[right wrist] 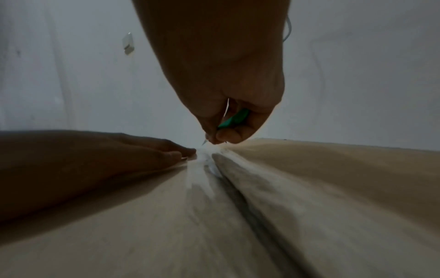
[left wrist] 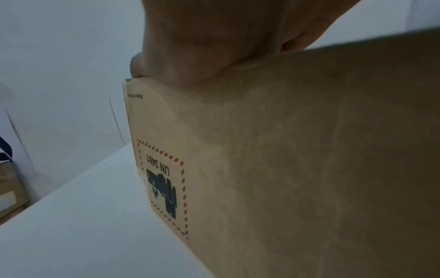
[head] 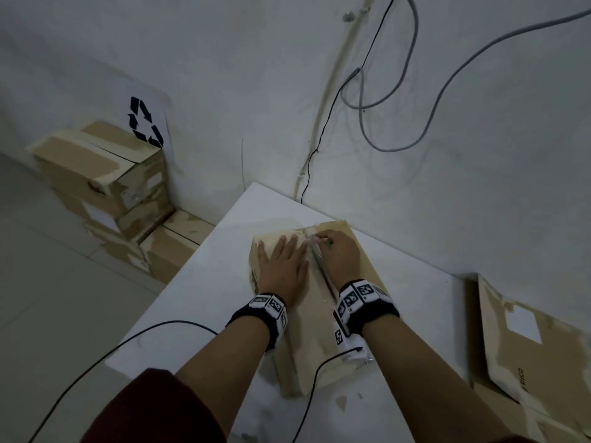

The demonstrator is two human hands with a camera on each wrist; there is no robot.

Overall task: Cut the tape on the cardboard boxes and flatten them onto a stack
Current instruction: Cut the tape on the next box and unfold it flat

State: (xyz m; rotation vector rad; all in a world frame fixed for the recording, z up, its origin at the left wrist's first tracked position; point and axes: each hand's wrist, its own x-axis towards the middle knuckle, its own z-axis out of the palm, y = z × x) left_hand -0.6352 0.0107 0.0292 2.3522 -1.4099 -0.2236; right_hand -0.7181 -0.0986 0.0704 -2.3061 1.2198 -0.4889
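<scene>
A brown cardboard box (head: 348,318) lies on the white table (head: 198,302), with a taped seam (head: 319,266) running along its top. My left hand (head: 281,263) lies flat on the left flap, fingers straight, pressing down. My right hand (head: 339,254) grips a green-handled knife (right wrist: 234,118), its blade tip (right wrist: 204,143) at the far end of the seam (right wrist: 207,169). In the left wrist view the box side (left wrist: 285,159) shows a red-dashed UN 3481 label (left wrist: 164,188), and the left hand (left wrist: 209,47) rests on the top edge.
Taped cardboard boxes (head: 105,177) are piled on the floor at the left against the wall, under a recycling sign (head: 145,123). More cardboard (head: 527,346) lies at the right of the table. Cables (head: 399,91) hang on the wall; thin black wires (head: 112,350) cross the table.
</scene>
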